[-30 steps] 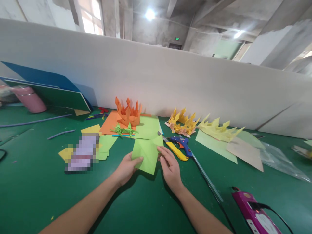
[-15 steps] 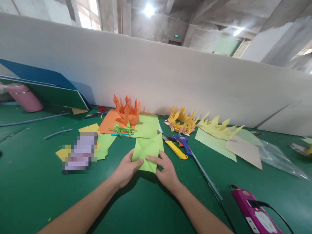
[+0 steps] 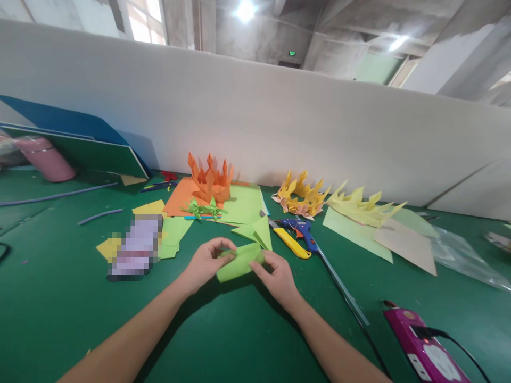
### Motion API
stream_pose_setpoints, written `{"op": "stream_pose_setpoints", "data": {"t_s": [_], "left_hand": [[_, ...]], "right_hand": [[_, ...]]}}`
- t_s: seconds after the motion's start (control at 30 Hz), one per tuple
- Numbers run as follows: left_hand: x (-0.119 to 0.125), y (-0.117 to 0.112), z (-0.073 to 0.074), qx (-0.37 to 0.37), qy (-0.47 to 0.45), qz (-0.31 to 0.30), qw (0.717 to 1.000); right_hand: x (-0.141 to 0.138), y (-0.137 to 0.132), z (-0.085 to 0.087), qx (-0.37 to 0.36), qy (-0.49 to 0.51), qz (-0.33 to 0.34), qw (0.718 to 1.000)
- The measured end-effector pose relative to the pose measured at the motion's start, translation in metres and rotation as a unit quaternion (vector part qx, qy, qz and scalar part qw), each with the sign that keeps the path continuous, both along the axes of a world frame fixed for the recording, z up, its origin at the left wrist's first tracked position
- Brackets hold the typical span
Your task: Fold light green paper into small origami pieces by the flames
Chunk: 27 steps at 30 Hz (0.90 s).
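Note:
A light green sheet of paper [image 3: 238, 266], bent over on itself, is held just above the green table between both hands. My left hand [image 3: 207, 266] pinches its left side, thumb in front and fingers curled behind. On the right edge, my right hand [image 3: 277, 274] grips it with the thumb on the near face. Just beyond the sheet lie another folded green paper piece [image 3: 259, 231] and green paper stars [image 3: 203, 208]. An orange folded-paper crown [image 3: 211, 181] stands behind them on orange paper [image 3: 178, 199].
Right of my hands lie a yellow utility knife [image 3: 293, 244] and a blue glue gun [image 3: 301, 231]. Yellow paper crowns [image 3: 301, 197] stand farther back. A purple power strip [image 3: 423, 346] sits near right. A blurred-out flat object [image 3: 138, 244] and pink bottle [image 3: 46, 159] are left.
The green sheet went from lying flat and open in my hands to being bent over, its height now shorter. Both hands still hold it. The view has shifted slightly.

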<state>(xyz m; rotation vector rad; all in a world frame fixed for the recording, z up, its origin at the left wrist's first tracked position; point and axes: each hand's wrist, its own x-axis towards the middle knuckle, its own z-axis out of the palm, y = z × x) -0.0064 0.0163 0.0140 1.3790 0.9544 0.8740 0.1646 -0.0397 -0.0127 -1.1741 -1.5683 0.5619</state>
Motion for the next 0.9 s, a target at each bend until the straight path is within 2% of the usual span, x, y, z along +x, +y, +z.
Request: {"op": "stream_pose_setpoints", "data": {"t_s": [0.1,0.2,0.4,0.5,0.57,0.67,0.77,0.9], "left_hand": [[0.002,-0.003,0.000,0.025,0.020,-0.049,0.998],[0.003,-0.006,0.001,0.045,0.065,-0.060,0.995],[0.005,-0.009,-0.002,0.086,0.145,-0.070,0.983],[0.008,-0.010,-0.005,0.075,0.156,-0.073,0.982],[0.010,-0.011,-0.006,0.065,0.149,-0.054,0.985],[0.012,-0.014,-0.007,0.057,0.110,-0.014,0.992],[0.014,-0.018,-0.007,0.063,0.074,0.010,0.995],[0.015,-0.021,-0.004,0.090,0.073,0.013,0.993]], "right_hand": [[-0.001,0.001,-0.001,-0.049,0.045,-0.024,0.997],[-0.001,0.002,-0.003,-0.097,0.075,-0.044,0.992],[-0.002,0.003,-0.003,-0.118,0.079,-0.079,0.987],[-0.003,0.003,-0.001,-0.118,0.128,-0.083,0.981],[-0.003,0.003,0.001,-0.125,0.211,-0.062,0.968],[-0.004,0.003,0.004,-0.172,0.320,0.026,0.931],[-0.004,0.002,0.006,-0.226,0.321,0.097,0.914],[-0.002,0.002,0.005,-0.239,0.318,0.091,0.913]]}}
